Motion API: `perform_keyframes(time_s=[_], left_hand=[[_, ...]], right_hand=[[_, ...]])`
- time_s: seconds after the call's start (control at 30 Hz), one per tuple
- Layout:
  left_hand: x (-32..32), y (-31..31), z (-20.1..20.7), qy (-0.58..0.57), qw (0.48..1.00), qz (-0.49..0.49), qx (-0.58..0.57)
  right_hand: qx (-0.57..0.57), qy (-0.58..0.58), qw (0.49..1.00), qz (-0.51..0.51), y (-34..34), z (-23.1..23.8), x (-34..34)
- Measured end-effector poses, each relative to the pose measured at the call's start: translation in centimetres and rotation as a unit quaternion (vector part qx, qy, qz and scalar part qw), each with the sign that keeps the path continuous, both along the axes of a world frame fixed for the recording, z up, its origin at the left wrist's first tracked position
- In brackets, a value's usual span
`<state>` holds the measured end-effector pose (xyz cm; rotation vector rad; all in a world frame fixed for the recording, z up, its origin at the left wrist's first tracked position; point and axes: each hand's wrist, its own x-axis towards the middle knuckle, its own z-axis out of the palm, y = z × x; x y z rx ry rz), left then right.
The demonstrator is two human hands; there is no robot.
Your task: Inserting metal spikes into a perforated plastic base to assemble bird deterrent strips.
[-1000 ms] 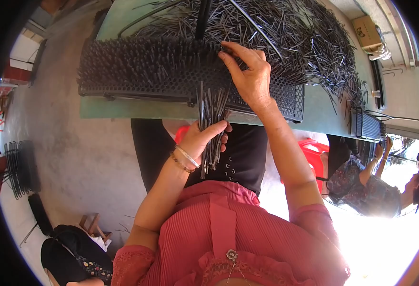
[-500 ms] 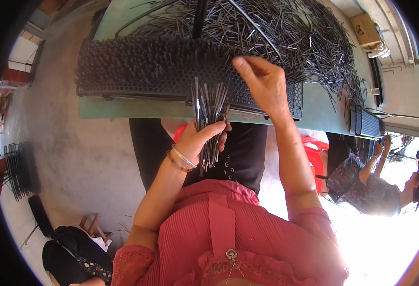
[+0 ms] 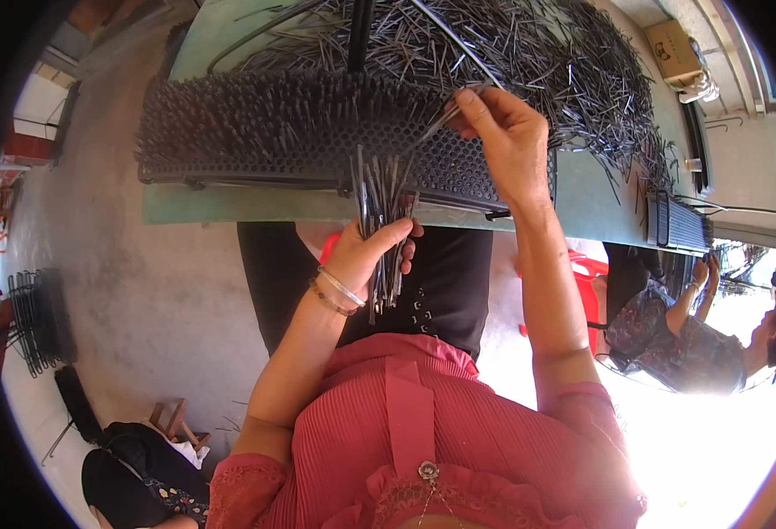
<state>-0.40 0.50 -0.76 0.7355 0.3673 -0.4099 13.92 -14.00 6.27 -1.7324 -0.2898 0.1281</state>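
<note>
The right hand [image 3: 516, 150] had swung a little further to the right in the last half second, and where its fingertips had been a blur with nothing I could make out in them, they now pinched one thin dark strip [image 3: 432, 130] that slanted down toward the perforated panel [image 3: 467, 176]. To my eye that put the work at a single strip picked out and held ready, though I couldn't tell whether its lower tip touched the panel. The left hand [image 3: 366, 251] had hardly shifted, closed round an upright bundle [image 3: 384, 189] over the lap, just off the table [image 3: 256, 207]. The panel lay along the table's near edge, a narrow band of green showing in front, its left part thick with standing bristles [image 3: 220, 115] and its front right holes bare. Room for the right hand looked tightest behind, where the loose heap [image 3: 494, 44] crowded the panel, and on the left, against the bristles; toward the body it was freer, except where the bundle's tips rose before the panel's front edge
</note>
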Motion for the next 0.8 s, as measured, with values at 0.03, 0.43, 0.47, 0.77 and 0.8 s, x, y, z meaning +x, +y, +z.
perform_keyframes(time_s=[0.03,0.43,0.47,0.77,0.8], left_hand=[[0.0,0.1,0.0,0.003,1.000,-0.012,-0.003],[-0.2,0.0,-0.1,0.006,1.000,-0.017,-0.003],[-0.1,0.0,-0.1,0.006,1.000,-0.017,-0.003],[0.0,0.2,0.7,0.028,0.999,-0.017,0.003],[0.1,0.2,0.8,0.030,0.999,-0.019,0.004]], right_hand=[[0.022,-0.064,0.997,-0.045,0.3,0.0,0.2],[-0.135,-0.253,0.955,-0.072,2.1,-0.7,0.1],[-0.143,-0.255,0.954,-0.066,2.2,-0.7,0.1],[-0.188,-0.281,0.941,-0.002,2.8,-2.1,1.0],[-0.173,-0.276,0.945,-0.007,2.8,-2.1,1.0]])
